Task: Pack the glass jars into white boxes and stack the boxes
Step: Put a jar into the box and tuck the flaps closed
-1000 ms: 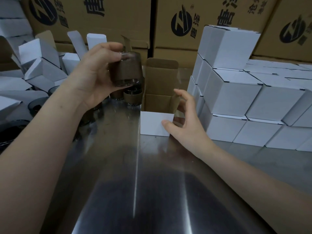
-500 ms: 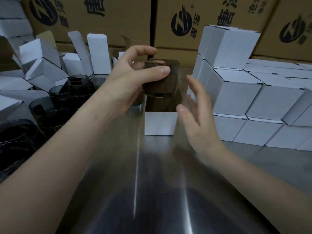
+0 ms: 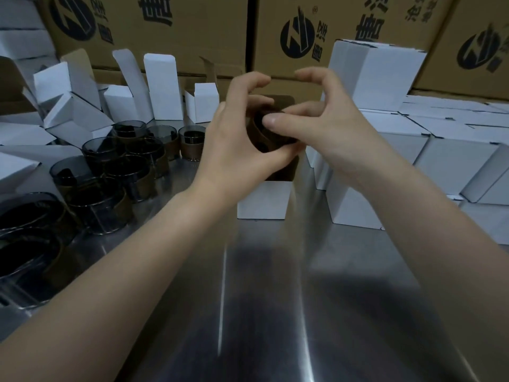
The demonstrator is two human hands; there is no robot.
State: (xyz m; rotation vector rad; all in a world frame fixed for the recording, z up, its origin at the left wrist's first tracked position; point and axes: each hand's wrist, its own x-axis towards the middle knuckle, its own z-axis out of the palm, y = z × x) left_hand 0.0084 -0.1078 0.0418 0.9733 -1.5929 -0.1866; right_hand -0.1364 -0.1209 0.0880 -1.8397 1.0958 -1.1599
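The brushed steel tabletop [image 3: 248,312] lies nearest. On it stands the open white cardboard box [image 3: 263,201], brown inside. Just above its mouth both hands meet on one smoky dark glass jar with a brown band [image 3: 271,133]. The left hand [image 3: 234,144] curls round it from the left and beneath, and the right hand [image 3: 327,128] pinches its upper edge with the thumb. The jar looks tilted and is not yet inside the box (how snug the fit is I cannot tell).

Lowered at that tilt, the rim would likely catch a box wall. With neither hand steadying the light box, it could tip or skid on the steel. A loose pinch could drop glass onto metal.

To the left, the crowd of unpacked dark glass jars [image 3: 110,172] sits near the left forearm, where a careless sweep might knock them. To the right, the stack of closed white boxes [image 3: 440,150] rises close by. Farther back stand empty folded white boxes [image 3: 162,89], then printed brown cartons [image 3: 170,28].
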